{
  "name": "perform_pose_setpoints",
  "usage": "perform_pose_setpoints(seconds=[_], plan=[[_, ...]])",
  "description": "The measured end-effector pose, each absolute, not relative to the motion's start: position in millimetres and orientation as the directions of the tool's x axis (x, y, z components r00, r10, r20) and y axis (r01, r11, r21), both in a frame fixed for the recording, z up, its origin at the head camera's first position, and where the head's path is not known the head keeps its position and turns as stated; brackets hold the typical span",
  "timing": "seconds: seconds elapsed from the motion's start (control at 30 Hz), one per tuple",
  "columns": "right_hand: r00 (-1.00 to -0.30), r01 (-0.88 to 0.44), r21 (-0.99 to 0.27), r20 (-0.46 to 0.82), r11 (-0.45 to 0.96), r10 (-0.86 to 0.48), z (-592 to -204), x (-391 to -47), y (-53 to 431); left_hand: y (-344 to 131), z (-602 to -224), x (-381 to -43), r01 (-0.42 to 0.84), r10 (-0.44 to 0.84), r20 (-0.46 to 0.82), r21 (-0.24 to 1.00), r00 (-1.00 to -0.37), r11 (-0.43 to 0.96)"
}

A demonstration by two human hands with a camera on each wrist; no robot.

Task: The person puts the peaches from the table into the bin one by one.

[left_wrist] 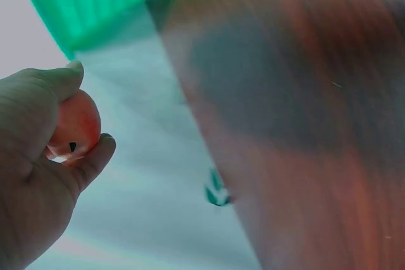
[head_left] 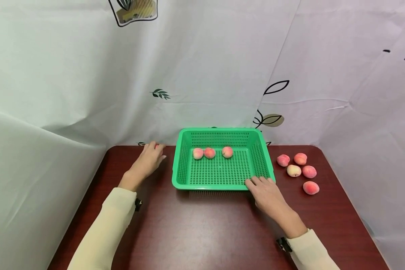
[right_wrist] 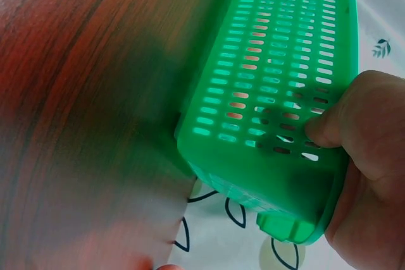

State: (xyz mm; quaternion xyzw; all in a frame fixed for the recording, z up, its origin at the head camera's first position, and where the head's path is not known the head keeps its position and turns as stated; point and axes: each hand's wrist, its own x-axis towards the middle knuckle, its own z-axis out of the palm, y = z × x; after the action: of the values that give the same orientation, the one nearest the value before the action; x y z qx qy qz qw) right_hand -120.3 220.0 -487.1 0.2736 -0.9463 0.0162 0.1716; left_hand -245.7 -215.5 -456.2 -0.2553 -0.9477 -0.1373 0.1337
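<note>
My left hand (head_left: 149, 159) is to the left of the green basket (head_left: 209, 187), over the table's back left part. Its fingers and thumb hold a peach (left_wrist: 81, 117), which shows between thumb and finger in the left wrist view and is mostly covered in the head view. With my right hand (head_left: 267, 195) I grip the basket's front rim near its right corner. The thumb lies against the perforated outer wall (right_wrist: 266, 93), and the fingers go over the rim, partly hidden. Inside the basket, three peaches (head_left: 209, 153) sit toward the back, two of them side by side.
Several more peaches (head_left: 309, 172) lie loose on the dark red wooden table (head_left: 202, 225), right of the basket. Behind the table's back edge hangs a white cloth (head_left: 202, 75) with leaf prints, and it also rises along both sides.
</note>
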Motion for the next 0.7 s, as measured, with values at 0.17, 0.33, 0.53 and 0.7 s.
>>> perform_pose_setpoints(seconds=[0.17,0.33,0.53,0.7], plan=[[-0.790,-0.523,0.064,0.338,0.850,-0.512,-487.2,-119.7,219.7,-201.1,-439.4,-239.2,0.574,0.482,0.394,0.157,-0.783,0.804],[-0.792,-0.529,0.048,0.331,0.848,-0.513,-486.3,-119.0,220.3,-186.9,-421.3,-234.6,0.596,0.501,0.418,0.130,-0.758,0.793],[-0.783,-0.528,0.066,0.348,0.847,-0.515,-486.5,-119.5,220.2,-171.0,-402.9,-229.9,0.618,0.513,0.438,0.134,-0.738,0.775],[-0.787,-0.526,0.067,0.339,0.848,-0.516,-487.1,-119.8,220.3,-157.4,-391.2,-225.4,0.632,0.531,0.431,0.128,-0.729,0.764]])
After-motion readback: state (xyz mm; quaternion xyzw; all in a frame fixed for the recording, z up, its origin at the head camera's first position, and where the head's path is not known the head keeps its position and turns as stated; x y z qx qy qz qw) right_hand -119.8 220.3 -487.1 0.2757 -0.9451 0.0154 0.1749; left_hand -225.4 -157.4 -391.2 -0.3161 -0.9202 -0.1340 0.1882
